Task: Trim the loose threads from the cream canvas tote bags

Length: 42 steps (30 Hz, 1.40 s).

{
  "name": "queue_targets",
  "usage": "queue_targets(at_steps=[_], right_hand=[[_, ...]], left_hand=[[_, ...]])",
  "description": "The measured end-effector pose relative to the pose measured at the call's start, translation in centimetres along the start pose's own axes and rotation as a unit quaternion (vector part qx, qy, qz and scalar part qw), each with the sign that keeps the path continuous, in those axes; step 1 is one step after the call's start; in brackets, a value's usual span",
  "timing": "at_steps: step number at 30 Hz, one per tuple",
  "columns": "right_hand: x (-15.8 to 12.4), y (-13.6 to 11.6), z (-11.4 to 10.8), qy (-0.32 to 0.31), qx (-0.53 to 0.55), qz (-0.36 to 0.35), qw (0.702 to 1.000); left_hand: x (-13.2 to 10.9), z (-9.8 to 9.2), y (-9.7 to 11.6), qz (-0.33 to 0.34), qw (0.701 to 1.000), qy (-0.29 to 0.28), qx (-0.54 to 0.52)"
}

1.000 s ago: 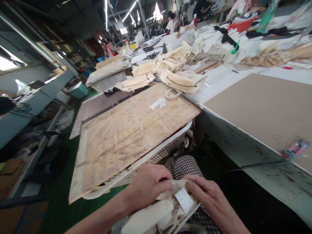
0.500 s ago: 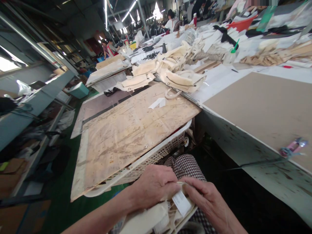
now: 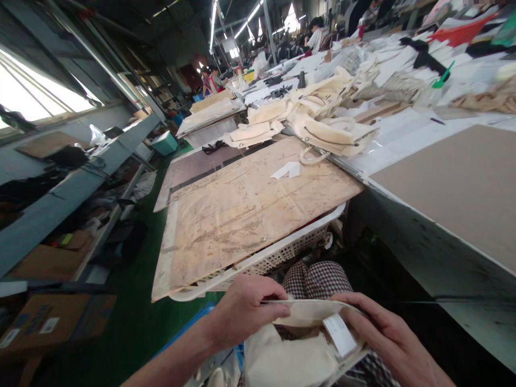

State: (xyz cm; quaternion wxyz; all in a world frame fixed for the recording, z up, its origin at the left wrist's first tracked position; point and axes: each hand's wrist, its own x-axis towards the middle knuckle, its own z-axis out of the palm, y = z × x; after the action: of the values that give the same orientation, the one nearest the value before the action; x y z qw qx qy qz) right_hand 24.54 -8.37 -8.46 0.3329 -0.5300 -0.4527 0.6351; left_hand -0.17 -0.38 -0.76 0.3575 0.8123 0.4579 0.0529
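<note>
A cream fabric bag [image 3: 290, 357] rests in my lap with its mouth facing up. My left hand [image 3: 252, 306] pinches the far rim between thumb and fingers. At the other end of that rim my right hand [image 3: 381, 328] grips the edge, its fingers outside and its thumb toward the inside. A white label [image 3: 339, 334] hangs inside the mouth near my right thumb. The bag's lower part runs out of view at the bottom.
Ahead lies a worn wooden board [image 3: 258, 209] on a white plastic basket [image 3: 282, 252], with a white paper strip [image 3: 287, 170] on it. More cream bag pieces [image 3: 322, 115] are heaped beyond. Brown board [image 3: 455, 188] covers the right table. A cardboard box [image 3: 56, 322] stands lower left.
My hands have moved apart along the rim, and the bag's mouth is spread wider. The label shows more fully. The whole view has swung left.
</note>
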Motion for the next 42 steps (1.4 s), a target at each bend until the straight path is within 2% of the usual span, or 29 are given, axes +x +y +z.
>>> queue_targets(at_steps=[3, 5, 8, 11, 14, 19, 23, 26, 28, 30, 32, 33, 36, 39, 42], right_hand=[[0.1, -0.4, -0.3, 0.039, -0.141, -0.117, 0.982], [0.7, -0.8, 0.0, 0.063, -0.245, -0.220, 0.942], [2.2, -1.6, 1.4, 0.026, -0.344, -0.311, 0.885], [3.8, -2.4, 3.1, -0.011, -0.384, -0.311, 0.869], [4.6, -2.9, 4.0, 0.001, -0.366, -0.273, 0.890], [5.0, -3.3, 3.6, 0.001, -0.319, -0.208, 0.925], [6.3, -3.4, 3.0, 0.002, -0.288, -0.155, 0.945], [6.7, -3.6, 2.7, 0.008, -0.287, -0.164, 0.944], [6.0, -4.2, 2.5, 0.042, -0.289, -0.191, 0.937], [4.2, -5.6, 2.5, 0.061, -0.273, -0.248, 0.928], [2.1, -7.3, 2.7, 0.009, -0.239, -0.314, 0.919], [1.2, -8.2, 2.8, -0.019, -0.236, -0.299, 0.924], [-0.3, -9.7, 3.1, -0.041, -0.239, -0.345, 0.907], [0.3, -10.1, 3.1, -0.037, -0.293, -0.400, 0.868], [1.0, -10.2, 2.7, 0.060, -0.377, -0.476, 0.792]], left_hand=[[0.1, -0.3, 0.1, 0.003, 1.000, -0.017, -0.014], [0.2, -0.3, 0.1, -0.002, 0.999, -0.023, -0.034], [0.5, -0.2, 0.0, -0.003, 0.998, -0.029, -0.062], [0.6, -0.1, -0.4, 0.001, 0.997, -0.030, -0.074], [0.6, -0.2, -1.0, -0.014, 0.994, -0.038, -0.100], [0.9, 0.1, -1.8, -0.032, 0.989, -0.044, -0.141], [1.7, 0.4, -1.5, -0.001, 0.997, -0.025, -0.074], [2.2, 0.4, -1.4, 0.043, 0.998, -0.021, 0.041], [2.4, 0.3, -1.6, 0.065, 0.993, -0.026, 0.098], [2.6, 0.3, -1.8, 0.072, 0.990, -0.023, 0.118], [2.8, 0.1, -1.7, 0.067, 0.991, -0.005, 0.117], [2.8, 0.0, -1.5, 0.059, 0.992, 0.009, 0.115], [2.4, -0.7, -0.3, 0.025, 0.991, 0.064, 0.113], [1.5, -1.1, 0.9, 0.004, 0.986, 0.119, 0.117], [0.6, -0.8, 1.5, 0.016, 0.971, 0.200, 0.133]])
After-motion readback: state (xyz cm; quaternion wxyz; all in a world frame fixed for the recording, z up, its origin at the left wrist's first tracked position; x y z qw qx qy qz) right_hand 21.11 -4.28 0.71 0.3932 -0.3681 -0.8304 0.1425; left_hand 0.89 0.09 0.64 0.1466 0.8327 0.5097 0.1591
